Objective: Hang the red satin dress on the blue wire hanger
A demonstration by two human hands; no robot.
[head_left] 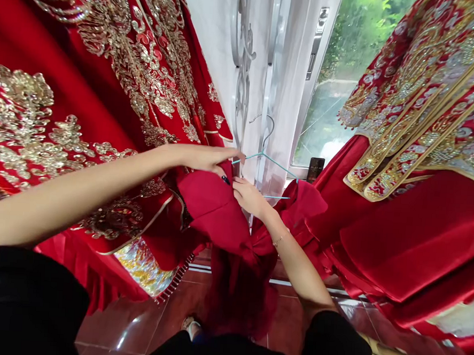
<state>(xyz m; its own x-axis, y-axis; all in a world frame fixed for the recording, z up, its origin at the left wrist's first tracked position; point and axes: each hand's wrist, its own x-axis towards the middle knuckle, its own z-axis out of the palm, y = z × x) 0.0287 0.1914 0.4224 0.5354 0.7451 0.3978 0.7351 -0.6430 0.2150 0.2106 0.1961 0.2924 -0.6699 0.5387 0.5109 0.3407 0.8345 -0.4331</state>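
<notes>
A plain red dress (215,203) hangs in front of me on a thin light-blue hanger (280,163) with a bare metal hook. My left hand (210,158) is closed at the hanger's left end, its fingers over the dress's top edge and the thumb below. Close beside it, my right hand (250,195) grips the same top edge from the inner side, its fingertips partly hidden by the cloth. The dress's other top corner (310,198) sits on the hanger's right end. Below, the dress's skirt falls in dark folds toward the floor.
On the left hangs a red gown (118,84) with gold sequin embroidery. An embroidered red jacket (434,104) and red satin skirt (398,235) hang at right. Behind are a white scrolled metal stand (242,87), a window (335,82) and a phone (315,170).
</notes>
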